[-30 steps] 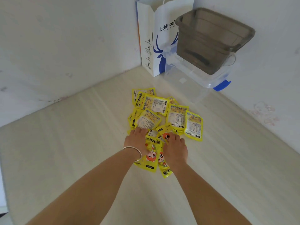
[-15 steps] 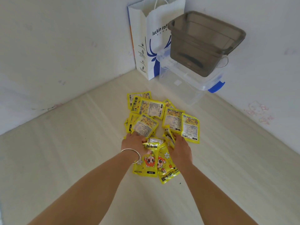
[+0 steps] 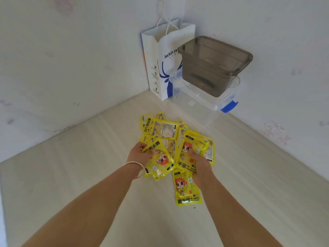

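Two white walls [image 3: 71, 59] are meeting in a corner, and a pale wooden floor [image 3: 89, 175] is spreading out below them. A white paper bag [image 3: 165, 68] with blue marks is standing right in that corner. Just beside it a clear box [image 3: 199, 107] with a blue clip is sitting on the floor. A grey tub [image 3: 213, 65] is resting on top of the box, tipped a little.

A pile of yellow packets [image 3: 160, 126] is lying in the middle of the floor, near the clear box but not touching it. The left hand [image 3: 140, 154] is gripping the left packet [image 3: 160, 159] by its edge, over the near side of the pile. The right hand [image 3: 201, 163] is gripping the right packet [image 3: 190, 150], which is showing a cartoon girl. These two packets are sitting side by side. A lone packet [image 3: 187, 189] is lying flat on the floor, picture up, just under the right packet. A thin silver bracelet [image 3: 137, 166] is hanging on the left wrist.
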